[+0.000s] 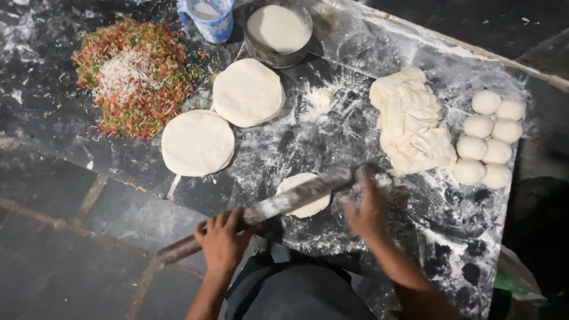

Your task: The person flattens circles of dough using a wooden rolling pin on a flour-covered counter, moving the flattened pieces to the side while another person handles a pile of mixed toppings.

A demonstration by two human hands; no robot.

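On the near edge of the floured dark table (71,124), both hands press a long wooden rolling pin (267,208) over a small dough disc (305,194). The left hand (222,237) curls loosely over the pin near its left end; the right hand (367,213), blurred, lies flat and open on the pin's right end. Farther left lie two rolled-out rounds (198,142), touching each other. Beyond them on the far left sits a heap of chopped red and green filling (133,77) topped with white shreds. At the far edge stand a blue cup (207,18) and a round flour tin (278,32). To the right lies a folded dough mass (412,121), with dough balls (489,136) clustered just beside it.
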